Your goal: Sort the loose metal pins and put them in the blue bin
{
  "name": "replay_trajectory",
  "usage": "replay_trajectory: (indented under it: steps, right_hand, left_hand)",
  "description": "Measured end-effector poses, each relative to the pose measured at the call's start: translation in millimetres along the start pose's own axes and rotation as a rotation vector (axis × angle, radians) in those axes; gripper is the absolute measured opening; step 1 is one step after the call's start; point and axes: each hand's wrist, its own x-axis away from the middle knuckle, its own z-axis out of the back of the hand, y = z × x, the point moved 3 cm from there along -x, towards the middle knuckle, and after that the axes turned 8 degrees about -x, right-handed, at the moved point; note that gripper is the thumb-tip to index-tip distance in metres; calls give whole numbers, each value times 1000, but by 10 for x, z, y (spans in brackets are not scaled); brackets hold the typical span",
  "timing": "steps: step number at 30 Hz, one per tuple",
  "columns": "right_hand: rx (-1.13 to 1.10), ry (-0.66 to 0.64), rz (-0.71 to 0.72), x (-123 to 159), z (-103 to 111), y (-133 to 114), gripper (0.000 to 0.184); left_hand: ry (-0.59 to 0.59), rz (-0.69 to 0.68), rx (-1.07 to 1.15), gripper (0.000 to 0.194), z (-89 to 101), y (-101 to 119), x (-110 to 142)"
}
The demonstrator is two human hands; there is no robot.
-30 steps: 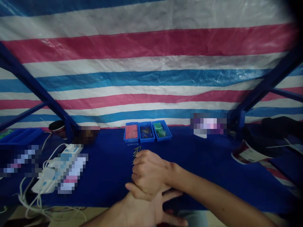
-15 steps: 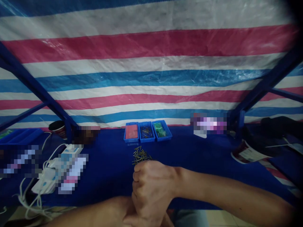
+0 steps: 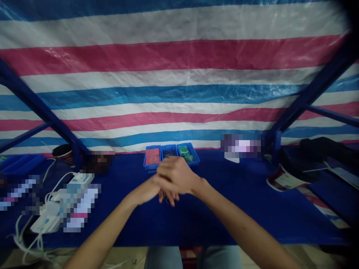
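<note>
My right hand (image 3: 179,175) lies across my left hand (image 3: 150,187), its fingers curled over it and its thumb along the near side. Below, the fingertips of my left hand point down toward the table, somewhat apart. Between them show a few thin metal pins (image 3: 165,198); whether these lie on the table or touch the fingers I cannot tell. The hands cover the rest of that spot. Just behind stand three small blue bins: one with a pink-red card (image 3: 152,156), one with dark thin pins (image 3: 169,153), one with green pieces (image 3: 185,154).
On the left of the blue table (image 3: 224,209) lies a white power strip (image 3: 47,218) with tangled cables. A dark cup-like container (image 3: 64,152) stands behind it, and a tilted tub (image 3: 287,179) sits at right. Blue frame posts (image 3: 294,108) rise before a striped sheet (image 3: 179,56).
Both hands have moved forward from the table's near edge to over the loose pins, hiding most of them. My right hand stays on my left. The view has shifted slightly.
</note>
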Motion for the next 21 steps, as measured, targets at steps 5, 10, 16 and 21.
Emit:
replay_trajectory:
  steps: [5,10,16,21]
  right_hand:
    - [-69,128,-562,577,-267,767,50]
    - [-186,129,-768,996,-542,935,34]
    - [-201,51,-856,1214,-678,1038,28]
    - [-210,12,-908,1335,-728,1098,27]
  left_hand:
    - [209,-11,-469,49,266,20,-335]
    - [298,-163,-579,47,286,-329,-354]
    - [555,-150,-476,39,211,-715,-257]
    - [565,-152,-462,36,117,-838,-182]
